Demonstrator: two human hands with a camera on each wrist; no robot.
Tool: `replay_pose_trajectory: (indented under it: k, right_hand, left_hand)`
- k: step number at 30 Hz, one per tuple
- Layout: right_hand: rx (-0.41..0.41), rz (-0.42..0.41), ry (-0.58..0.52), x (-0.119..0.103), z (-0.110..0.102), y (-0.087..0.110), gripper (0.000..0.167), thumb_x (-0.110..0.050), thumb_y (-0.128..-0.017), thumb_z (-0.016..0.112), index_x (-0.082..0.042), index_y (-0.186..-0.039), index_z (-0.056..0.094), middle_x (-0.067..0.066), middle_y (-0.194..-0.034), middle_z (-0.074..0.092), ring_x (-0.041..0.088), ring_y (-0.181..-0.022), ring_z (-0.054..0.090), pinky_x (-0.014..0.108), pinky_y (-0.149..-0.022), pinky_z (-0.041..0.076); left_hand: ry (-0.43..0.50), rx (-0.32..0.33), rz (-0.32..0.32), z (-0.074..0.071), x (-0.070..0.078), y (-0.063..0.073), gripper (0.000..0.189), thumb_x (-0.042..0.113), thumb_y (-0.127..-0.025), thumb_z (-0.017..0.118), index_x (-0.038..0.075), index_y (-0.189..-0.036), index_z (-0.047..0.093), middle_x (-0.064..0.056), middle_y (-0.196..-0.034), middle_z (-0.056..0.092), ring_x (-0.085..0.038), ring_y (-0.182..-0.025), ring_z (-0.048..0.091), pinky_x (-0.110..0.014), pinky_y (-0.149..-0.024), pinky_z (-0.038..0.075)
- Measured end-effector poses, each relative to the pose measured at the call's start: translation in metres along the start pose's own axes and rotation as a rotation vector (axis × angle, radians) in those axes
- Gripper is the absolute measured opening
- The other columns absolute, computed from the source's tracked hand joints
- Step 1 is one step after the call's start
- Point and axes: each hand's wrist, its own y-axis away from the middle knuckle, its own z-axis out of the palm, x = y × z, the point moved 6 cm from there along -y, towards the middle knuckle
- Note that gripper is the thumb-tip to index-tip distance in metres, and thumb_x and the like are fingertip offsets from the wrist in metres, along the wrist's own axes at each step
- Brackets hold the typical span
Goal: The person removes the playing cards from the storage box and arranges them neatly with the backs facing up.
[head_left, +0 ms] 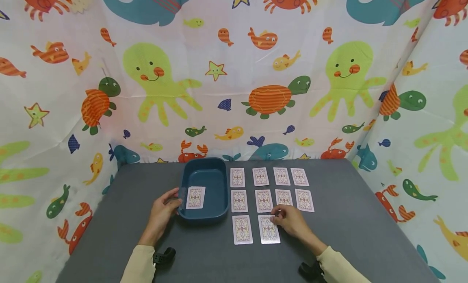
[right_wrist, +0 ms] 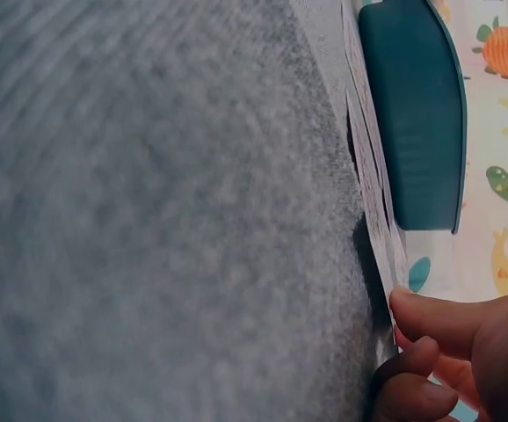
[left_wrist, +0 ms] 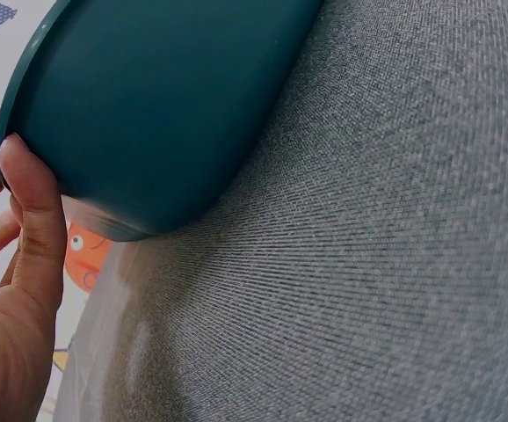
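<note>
A dark teal plastic tray (head_left: 215,218) stands on the grey table, with white-bordered playing cards (head_left: 195,197) lying face down inside at its left. My left hand (head_left: 163,212) grips the tray's left rim; in the left wrist view the thumb (left_wrist: 32,207) presses the outer wall. To the tray's right, several face-down cards lie in three rows. My right hand (head_left: 290,223) pinches the right edge of a playing card (head_left: 268,233) in the front row. The right wrist view has the thumb (right_wrist: 439,318) on that edge, with a dark gap under the card.
Beside the held card lies another front-row card (head_left: 242,230). Middle-row cards (head_left: 239,201) and back-row cards (head_left: 260,176) lie behind, one middle-row card partly under my right fingers in view. A sea-animal curtain (head_left: 234,71) hangs behind the table (head_left: 204,254) and at both sides.
</note>
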Motion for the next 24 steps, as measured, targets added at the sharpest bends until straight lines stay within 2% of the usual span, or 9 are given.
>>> replay_pose_trajectory:
  k: [4, 11, 24]
  right_hand:
    - [0.011, 0.015, -0.019, -0.001, -0.001, 0.000, 0.011, -0.013, -0.080, 0.079, -0.014, -0.087, 0.071, -0.004, -0.064, 0.050, 0.006, -0.057, 0.043, 0.022, -0.056, 0.035]
    - [0.010, -0.011, -0.051, -0.007, -0.002, 0.001, 0.012, -0.015, -0.082, 0.078, -0.013, -0.091, 0.071, -0.001, -0.064, 0.054, 0.007, -0.057, 0.046, 0.022, -0.055, 0.037]
    - [0.036, -0.080, -0.115, -0.046, -0.022, -0.009, 0.017, -0.020, -0.085, 0.076, -0.011, -0.099, 0.070, 0.001, -0.076, 0.060, 0.009, -0.064, 0.051, 0.022, -0.055, 0.042]
  left_hand:
    - [0.000, -0.003, -0.009, 0.000, 0.000, 0.000, 0.049, 0.010, -0.093, 0.062, 0.010, -0.141, 0.052, -0.015, -0.131, 0.049, -0.013, -0.091, 0.059, -0.027, -0.065, 0.052]
    - [0.005, -0.001, -0.026, 0.000, -0.001, -0.001, 0.048, 0.010, -0.093, 0.062, 0.012, -0.140, 0.053, -0.014, -0.133, 0.050, -0.014, -0.092, 0.058, -0.027, -0.065, 0.052]
    - [0.013, -0.005, -0.023, 0.000, 0.000, 0.000, 0.047, 0.010, -0.094, 0.061, 0.012, -0.140, 0.052, -0.015, -0.133, 0.049, -0.018, -0.095, 0.058, -0.027, -0.066, 0.052]
